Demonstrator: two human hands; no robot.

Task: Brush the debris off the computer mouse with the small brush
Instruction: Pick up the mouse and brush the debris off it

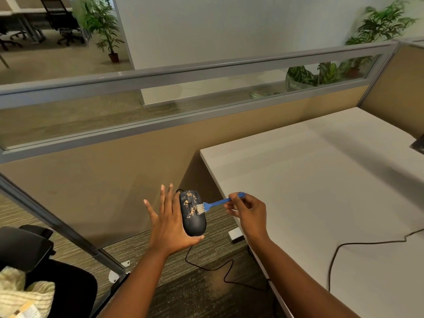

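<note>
A black wired computer mouse (193, 222) rests in the palm of my left hand (168, 222), held upright off the desk's left edge, above the carpet. Tan crumbs of debris (190, 204) speckle its upper half around the buttons and wheel. My left fingers are stretched out flat behind the mouse, with the thumb curled under its lower end. My right hand (249, 213) pinches the handle of a small blue brush (218, 203). The brush's white bristles (200, 208) touch the mouse's right side near the debris.
The white desk (321, 191) spreads to the right, with the mouse's black cable (332, 260) running across it and down to the carpet. A tan cubicle partition (103, 171) stands behind. A black chair (25, 246) sits at lower left. A small white box (235, 236) lies on the floor.
</note>
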